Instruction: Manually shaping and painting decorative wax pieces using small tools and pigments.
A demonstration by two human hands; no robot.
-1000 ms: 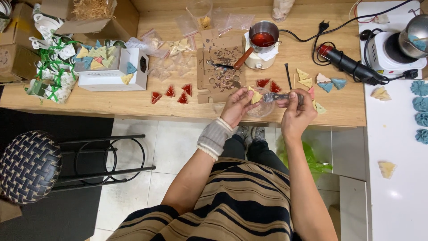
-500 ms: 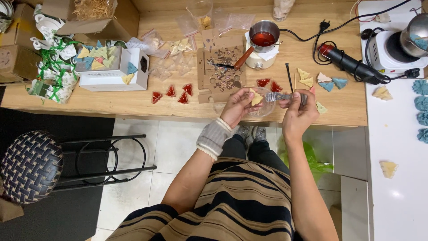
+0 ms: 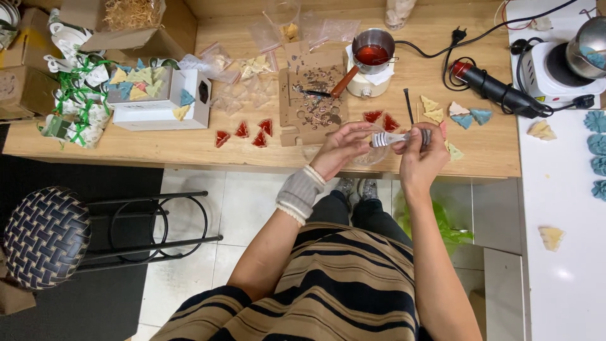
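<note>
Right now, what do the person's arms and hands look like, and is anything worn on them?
Both hands are bare, with no gloves. The left hand has a grey knitted wrist cuff with pale edging behind it; the forearm above is uncovered. The right hand and its forearm carry nothing that I can see. A shirt with dark and tan stripes covers the body.

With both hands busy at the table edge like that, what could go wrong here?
The hands, left hand and right hand, work a clear bag and a small silvery strip right over the table edge, so a piece might drop to the floor. The small pot of red liquid stands close behind them; a careless reach or a tug on the black cable beside it could perhaps spill it.
</note>
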